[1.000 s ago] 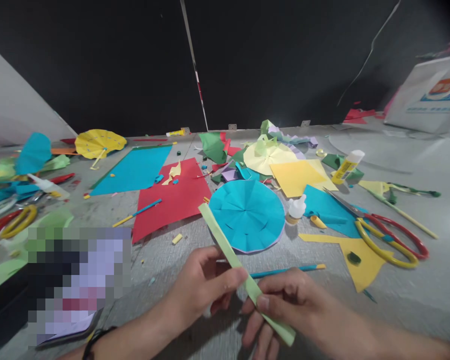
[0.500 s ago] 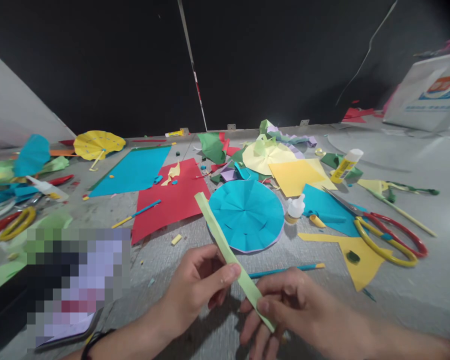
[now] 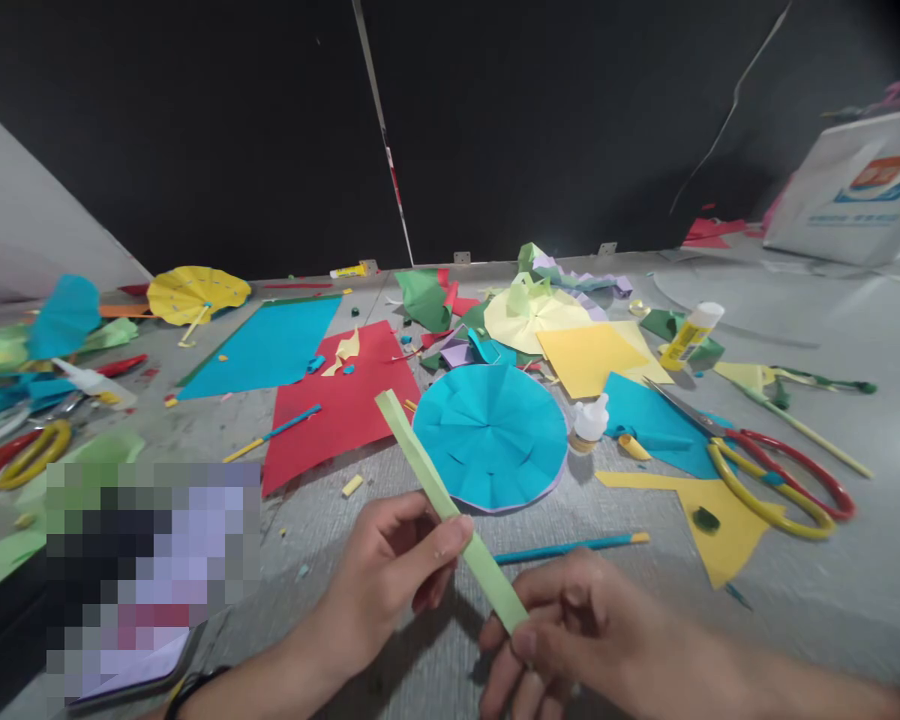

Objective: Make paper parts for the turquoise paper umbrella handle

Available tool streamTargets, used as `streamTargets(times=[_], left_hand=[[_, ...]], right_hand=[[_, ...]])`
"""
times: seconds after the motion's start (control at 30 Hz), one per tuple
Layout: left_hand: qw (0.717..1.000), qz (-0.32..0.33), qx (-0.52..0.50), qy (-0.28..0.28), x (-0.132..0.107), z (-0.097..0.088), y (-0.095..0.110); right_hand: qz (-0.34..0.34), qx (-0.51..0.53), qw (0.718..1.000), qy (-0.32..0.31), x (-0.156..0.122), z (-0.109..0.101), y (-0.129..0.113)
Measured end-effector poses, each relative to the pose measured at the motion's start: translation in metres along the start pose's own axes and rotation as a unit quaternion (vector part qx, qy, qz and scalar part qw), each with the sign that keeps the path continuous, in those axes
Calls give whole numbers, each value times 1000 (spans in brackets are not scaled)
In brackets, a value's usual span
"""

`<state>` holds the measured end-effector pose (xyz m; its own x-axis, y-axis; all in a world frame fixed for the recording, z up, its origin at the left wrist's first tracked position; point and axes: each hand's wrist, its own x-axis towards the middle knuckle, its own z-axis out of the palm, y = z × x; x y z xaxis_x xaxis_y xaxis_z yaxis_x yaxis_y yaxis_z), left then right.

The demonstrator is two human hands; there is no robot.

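Observation:
A light green paper strip [image 3: 427, 475] slants between both hands, its far end over the edge of the red paper [image 3: 330, 410]. My left hand [image 3: 405, 565] pinches it near the middle between thumb and fingers. At the near end, my right hand [image 3: 562, 630] is closed on the strip, thumb on top. Just beyond the hands lies a round pleated blue paper disc [image 3: 490, 435] with a lilac edge. A thin blue paper stick [image 3: 562, 550] with a yellow tip rests on the table behind my right hand.
To the right are scissors [image 3: 784, 475] with red and yellow handles, a glue stick [image 3: 692, 337], a small white glue bottle [image 3: 589, 424] and yellow paper [image 3: 727, 520]. A phone [image 3: 135, 670], partly blurred, lies at left. Behind are a yellow paper fan [image 3: 195, 292] and crumpled scraps.
The green strip has shifted slightly left and toward its upper end, so my right hand now grips closer to its near tip. My left hand has moved a little left.

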<state>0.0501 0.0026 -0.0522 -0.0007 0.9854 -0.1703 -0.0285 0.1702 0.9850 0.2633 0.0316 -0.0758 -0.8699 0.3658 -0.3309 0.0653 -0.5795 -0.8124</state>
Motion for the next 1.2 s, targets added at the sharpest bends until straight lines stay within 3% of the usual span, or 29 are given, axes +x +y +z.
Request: streamTargets(times=[0.47,0.9,1.2], left_hand=[[997,-1,-63,43,-2,-9,-3],[980,71,-126,138,7,-16,19],[982,58,-163,81,12,-18,22]], right_hand=[[0,-16,1000,-11,-2,-6,-2],[28,-88,996,-17,-7,-9,-2],[34,-53,998,-28,-6,-14,-2]])
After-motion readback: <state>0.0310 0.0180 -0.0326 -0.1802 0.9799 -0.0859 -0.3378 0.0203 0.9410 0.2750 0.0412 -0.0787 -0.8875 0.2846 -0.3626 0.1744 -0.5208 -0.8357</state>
